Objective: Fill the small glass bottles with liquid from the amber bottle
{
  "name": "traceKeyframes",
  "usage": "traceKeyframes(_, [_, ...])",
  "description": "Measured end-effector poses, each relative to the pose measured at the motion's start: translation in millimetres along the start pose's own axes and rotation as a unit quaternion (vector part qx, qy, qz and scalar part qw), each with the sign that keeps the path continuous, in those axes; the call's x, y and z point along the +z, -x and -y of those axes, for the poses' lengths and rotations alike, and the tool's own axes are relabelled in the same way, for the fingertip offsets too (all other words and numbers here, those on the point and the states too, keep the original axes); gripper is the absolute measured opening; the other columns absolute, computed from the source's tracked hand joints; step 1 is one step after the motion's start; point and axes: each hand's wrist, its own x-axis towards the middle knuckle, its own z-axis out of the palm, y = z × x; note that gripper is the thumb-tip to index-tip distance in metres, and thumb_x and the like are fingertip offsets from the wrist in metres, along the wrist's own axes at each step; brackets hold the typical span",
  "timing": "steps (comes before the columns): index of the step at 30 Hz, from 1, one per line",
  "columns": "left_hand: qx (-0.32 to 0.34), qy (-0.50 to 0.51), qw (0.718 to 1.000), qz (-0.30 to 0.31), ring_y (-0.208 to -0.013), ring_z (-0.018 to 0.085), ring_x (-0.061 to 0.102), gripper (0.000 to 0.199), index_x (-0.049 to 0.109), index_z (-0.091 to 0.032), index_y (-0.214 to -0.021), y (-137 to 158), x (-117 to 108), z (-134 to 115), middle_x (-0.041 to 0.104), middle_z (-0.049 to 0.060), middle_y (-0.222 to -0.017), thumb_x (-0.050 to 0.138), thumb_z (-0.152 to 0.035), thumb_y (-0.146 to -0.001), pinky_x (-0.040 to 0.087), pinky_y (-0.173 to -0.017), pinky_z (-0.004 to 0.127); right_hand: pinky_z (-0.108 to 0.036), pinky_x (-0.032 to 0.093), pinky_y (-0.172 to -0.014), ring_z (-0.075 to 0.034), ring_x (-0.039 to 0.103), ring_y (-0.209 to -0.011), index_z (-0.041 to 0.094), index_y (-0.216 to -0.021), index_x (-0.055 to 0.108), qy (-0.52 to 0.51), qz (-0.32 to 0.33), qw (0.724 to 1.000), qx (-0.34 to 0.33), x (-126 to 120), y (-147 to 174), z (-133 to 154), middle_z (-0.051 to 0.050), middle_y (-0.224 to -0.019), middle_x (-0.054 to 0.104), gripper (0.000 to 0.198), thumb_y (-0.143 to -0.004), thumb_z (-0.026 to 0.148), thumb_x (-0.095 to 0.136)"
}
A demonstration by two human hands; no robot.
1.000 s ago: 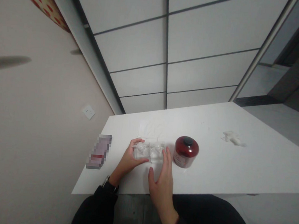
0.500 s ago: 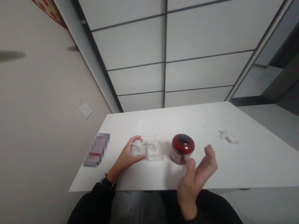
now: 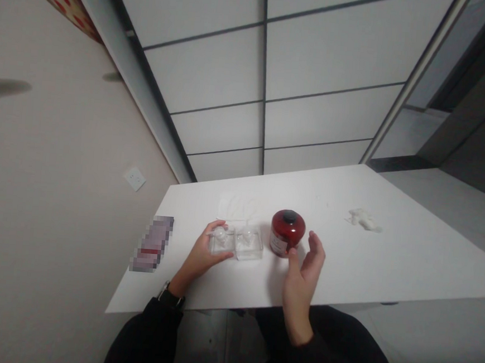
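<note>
My left hand (image 3: 204,254) is closed round the left side of a clear two-compartment box (image 3: 248,252) on the table, thumb along its near edge. A small rounded white or clear piece stands at the back of each compartment; I cannot make out exactly what these are. To the right of the box stands a red jar (image 3: 287,228) with a black knob on top and a pale label. My right hand (image 3: 303,276) is just right of the jar, fingers and thumb apart. Its thumb tip is at the jar's lower side, perhaps touching it.
A crumpled white tissue or cloth (image 3: 364,219) lies on the right of the white table (image 3: 391,266). Behind the box are faint, flat, clear pieces (image 3: 238,206). At the left edge sits a blurred-out purplish item (image 3: 153,244). The wall (image 3: 77,202) runs close on the left.
My right hand has moved left to the jar, its fingers still apart. The jar sits slightly further left and back. My left hand keeps its hold on the box.
</note>
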Motion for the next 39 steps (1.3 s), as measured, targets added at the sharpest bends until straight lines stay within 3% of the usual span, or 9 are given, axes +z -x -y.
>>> traceKeyframes(4, [0.016,0.016,1.0,0.013,-0.146,0.036,0.051,0.08,0.057,-0.022,-0.14,1.0,-2.6,0.5,0.058,0.014,-0.148,0.092,-0.049,-0.072,0.033,-0.128,0.054,-0.059,0.027,-0.13,-0.03,0.044,-0.151,0.02,-0.147,0.046,-0.007,-0.088,0.994,-0.071,-2.4,4.8,9.1,-0.017,-0.154,0.048,0.052,-0.099,0.037,0.061])
traceKeyframes(7, [0.033,0.055,0.998,0.026,-0.149,0.036,0.048,0.081,0.055,-0.022,-0.143,0.5,-5.7,0.5,0.054,0.016,-0.154,0.088,-0.055,-0.077,0.033,-0.129,0.054,-0.049,0.046,-0.115,-0.024,0.061,-0.122,0.022,-0.131,0.056,-0.01,-0.11,0.975,-0.191,-7.4,12.3,17.0,-0.01,-0.127,0.06,0.032,-0.1,0.026,0.06])
traceKeyframes(10, [0.063,0.073,0.995,0.041,-0.149,0.036,0.048,0.064,0.064,-0.02,-0.133,-1.7,-7.4,1.7,0.056,0.017,-0.151,0.083,-0.055,-0.083,0.031,-0.129,0.053,-0.033,0.057,-0.084,-0.017,0.066,-0.085,0.022,-0.119,0.064,0.027,0.04,0.956,-0.288,-8.8,20.8,21.2,-0.002,-0.095,0.065,0.022,-0.101,0.017,0.055])
traceKeyframes(13, [0.066,0.08,0.993,0.051,-0.143,0.036,0.052,0.059,0.068,-0.019,-0.127,-3.7,-7.3,3.7,0.06,0.016,-0.143,0.083,-0.055,-0.083,0.033,-0.128,0.053,-0.027,0.056,-0.071,-0.015,0.067,-0.077,0.021,-0.129,0.066,0.085,0.202,0.922,-0.32,-2.3,28.8,20.9,-0.002,-0.091,0.069,0.031,-0.103,0.014,0.051])
traceKeyframes(18, [0.06,0.091,0.993,0.047,-0.137,0.034,0.056,0.058,0.069,-0.018,-0.126,-3.7,-6.6,4.3,0.063,0.015,-0.136,0.084,-0.053,-0.083,0.038,-0.124,0.05,-0.028,0.058,-0.074,-0.017,0.07,-0.088,0.019,-0.143,0.066,0.171,0.233,0.904,-0.315,8.6,38.6,11.5,-0.01,-0.11,0.07,0.043,-0.104,0.016,0.048])
traceKeyframes(25, [0.044,0.094,0.993,0.049,-0.134,0.033,0.059,0.056,0.068,-0.018,-0.125,-2.1,-7.6,0.6,0.065,0.014,-0.134,0.083,-0.051,-0.083,0.042,-0.121,0.048,-0.024,0.052,-0.065,-0.017,0.07,-0.072,0.024,-0.154,0.058,0.268,0.35,0.859,-0.259,10.3,39.7,9.4,-0.004,-0.086,0.075,0.054,-0.102,0.017,0.047])
traceKeyframes(31, [0.027,0.11,0.992,0.052,-0.133,0.033,0.059,0.059,0.065,-0.019,-0.124,-1.4,-7.1,2.0,0.064,0.014,-0.133,0.086,-0.053,-0.08,0.042,-0.119,0.047,-0.025,0.047,-0.06,-0.017,0.066,-0.057,0.023,-0.148,0.065,0.26,0.349,0.877,-0.203,14.0,38.5,15.6,-0.002,-0.073,0.076,0.05,-0.102,0.02,0.047])
traceKeyframes(36, [0.003,0.146,0.989,0.029,-0.133,0.031,0.06,0.06,0.053,-0.023,-0.107,0.5,-3.8,3.5,0.065,0.013,-0.136,0.093,-0.051,-0.073,0.044,-0.116,0.046,-0.025,0.045,-0.059,-0.016,0.063,-0.054,0.023,-0.144,0.068,0.24,0.338,0.891,-0.187,14.1,38.0,16.2,-0.002,-0.07,0.074,0.048,-0.102,0.022,0.045])
traceKeyframes(39, [0.0,0.155,0.988,0.029,-0.132,0.031,0.061,0.068,0.052,-0.023,-0.117,0.7,-2.7,3.2,0.064,0.013,-0.137,0.093,-0.054,-0.073,0.046,-0.114,0.046,-0.026,0.045,-0.058,-0.017,0.062,-0.054,0.023,-0.144,0.069,0.233,0.338,0.893,-0.182,13.8,37.8,16.4,-0.002,-0.069,0.074,0.048,-0.102,0.023,0.044])
